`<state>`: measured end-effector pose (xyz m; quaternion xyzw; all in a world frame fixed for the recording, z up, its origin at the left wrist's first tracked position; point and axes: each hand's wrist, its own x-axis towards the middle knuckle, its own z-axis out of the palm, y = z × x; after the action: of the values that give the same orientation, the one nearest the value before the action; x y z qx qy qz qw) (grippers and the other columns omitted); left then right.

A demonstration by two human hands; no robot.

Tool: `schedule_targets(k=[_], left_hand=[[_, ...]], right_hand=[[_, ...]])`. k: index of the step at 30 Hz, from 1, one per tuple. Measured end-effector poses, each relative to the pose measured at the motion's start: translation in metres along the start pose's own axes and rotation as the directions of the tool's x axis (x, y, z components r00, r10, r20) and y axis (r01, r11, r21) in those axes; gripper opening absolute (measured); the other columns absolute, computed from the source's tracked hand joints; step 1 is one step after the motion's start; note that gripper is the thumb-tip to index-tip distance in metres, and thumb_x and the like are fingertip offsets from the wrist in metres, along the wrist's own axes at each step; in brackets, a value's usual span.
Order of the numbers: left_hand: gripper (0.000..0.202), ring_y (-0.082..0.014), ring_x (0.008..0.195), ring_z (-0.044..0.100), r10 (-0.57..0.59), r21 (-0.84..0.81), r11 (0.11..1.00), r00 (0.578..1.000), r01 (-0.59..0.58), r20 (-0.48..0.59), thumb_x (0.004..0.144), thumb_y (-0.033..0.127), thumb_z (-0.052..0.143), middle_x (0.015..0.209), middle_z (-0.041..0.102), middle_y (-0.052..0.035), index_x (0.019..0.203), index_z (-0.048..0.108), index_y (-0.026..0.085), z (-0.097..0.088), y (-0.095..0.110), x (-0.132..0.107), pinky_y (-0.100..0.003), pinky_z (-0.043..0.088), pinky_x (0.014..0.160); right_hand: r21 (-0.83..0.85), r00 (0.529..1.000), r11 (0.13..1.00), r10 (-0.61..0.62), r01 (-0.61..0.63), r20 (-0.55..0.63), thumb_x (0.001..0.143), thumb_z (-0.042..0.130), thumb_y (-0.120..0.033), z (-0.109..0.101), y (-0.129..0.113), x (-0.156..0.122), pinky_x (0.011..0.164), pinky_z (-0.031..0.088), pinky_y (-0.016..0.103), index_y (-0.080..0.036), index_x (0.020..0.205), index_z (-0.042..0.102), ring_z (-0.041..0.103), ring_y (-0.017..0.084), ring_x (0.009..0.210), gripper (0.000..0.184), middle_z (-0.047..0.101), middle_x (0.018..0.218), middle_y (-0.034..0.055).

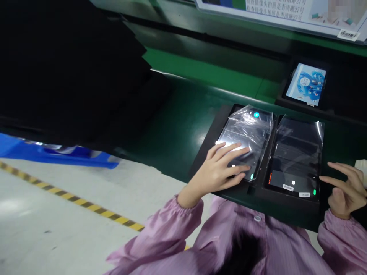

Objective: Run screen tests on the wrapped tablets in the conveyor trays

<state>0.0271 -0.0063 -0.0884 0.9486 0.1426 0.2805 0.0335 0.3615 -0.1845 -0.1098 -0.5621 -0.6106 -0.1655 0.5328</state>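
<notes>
Two tablets lie side by side on black trays near the bench's front edge. My left hand (pixel 222 170) is spread over the lower half of the left tablet (pixel 252 130), whose screen sits under loose, wrinkled clear film. Whether the fingertips press the film or hover just above it, I cannot tell. The right tablet (pixel 298 149) shows a dark screen beneath film, with small labels along its lower edge. Just to the right of that tablet is my right hand (pixel 346 187), index finger stretched toward its side, other fingers loosely bent, nothing visible in them.
Farther back, a third tablet (pixel 306 84) with a lit blue screen rests on a black tray. A framed sign (pixel 275 15) stands behind the green bench (pixel 177 130). Large black material (pixel 71 68) covers the left side. Yellow-black tape (pixel 77 200) marks the floor.
</notes>
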Motion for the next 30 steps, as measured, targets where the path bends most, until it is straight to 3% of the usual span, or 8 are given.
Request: schedule_targets(k=[8, 15, 23, 26, 30], left_hand=[[0.036, -0.0326, 0.141, 0.055, -0.041, 0.034, 0.999, 0.997, 0.039, 0.068, 0.113, 0.044, 0.048, 0.151, 0.062, -0.0132, 0.116, 0.08, 0.027, 0.012, 0.005, 0.004, -0.048, 0.034, 0.118], [0.044, -0.0308, 0.134, 0.06, -0.033, 0.044, 0.998, 0.996, 0.036, -0.077, 0.115, 0.047, 0.041, 0.144, 0.066, -0.0127, 0.113, 0.08, 0.027, 0.008, -0.002, -0.004, -0.047, 0.033, 0.118], [0.032, -0.0324, 0.129, 0.064, -0.083, 0.089, 0.991, 0.985, 0.098, -0.153, 0.111, 0.038, 0.052, 0.144, 0.067, -0.0119, 0.105, 0.081, 0.027, 0.012, -0.013, -0.014, -0.05, 0.037, 0.113], [0.031, -0.0316, 0.126, 0.065, -0.086, 0.094, 0.991, 0.986, 0.1, -0.142, 0.109, 0.037, 0.052, 0.141, 0.069, -0.0096, 0.102, 0.082, 0.029, 0.015, -0.013, -0.015, -0.05, 0.038, 0.112], [0.029, -0.0308, 0.127, 0.064, -0.103, 0.082, 0.99, 0.99, 0.111, -0.096, 0.108, 0.034, 0.054, 0.14, 0.07, -0.0073, 0.101, 0.083, 0.031, 0.017, -0.015, -0.017, -0.05, 0.038, 0.112]], right_hand=[[-0.023, 0.982, 1.0, 0.005, -0.001, 0.189, 0.101, 0.059, -0.026, -0.002, -0.008, 0.005, 0.086, 0.055, 0.046, -0.021, 0.09, 0.083, 0.07, 0.03, 0.105, 0.027, 0.078, 0.115, 0.0082], [-0.031, 0.994, 0.999, -0.015, 0.019, 0.107, 0.101, 0.06, -0.026, -0.003, -0.006, 0.0, 0.082, 0.056, 0.043, -0.023, 0.087, 0.083, 0.071, 0.028, 0.1, 0.027, 0.079, 0.109, 0.0064], [-0.148, 0.965, 0.988, -0.002, 0.042, 0.262, 0.101, 0.061, -0.022, -0.013, 0.0, 0.002, 0.088, 0.055, 0.044, -0.024, 0.085, 0.082, 0.069, 0.029, 0.11, 0.026, 0.078, 0.12, 0.0038], [-0.164, 0.95, 0.985, 0.0, 0.054, 0.313, 0.099, 0.062, -0.018, -0.014, 0.001, 0.005, 0.088, 0.055, 0.043, -0.023, 0.084, 0.081, 0.069, 0.029, 0.111, 0.025, 0.077, 0.122, 0.0048], [-0.152, 0.974, 0.986, -0.035, 0.071, 0.224, 0.099, 0.061, -0.022, -0.014, 0.002, 0.002, 0.086, 0.055, 0.043, -0.025, 0.088, 0.083, 0.07, 0.027, 0.105, 0.024, 0.077, 0.121, 0.004]])
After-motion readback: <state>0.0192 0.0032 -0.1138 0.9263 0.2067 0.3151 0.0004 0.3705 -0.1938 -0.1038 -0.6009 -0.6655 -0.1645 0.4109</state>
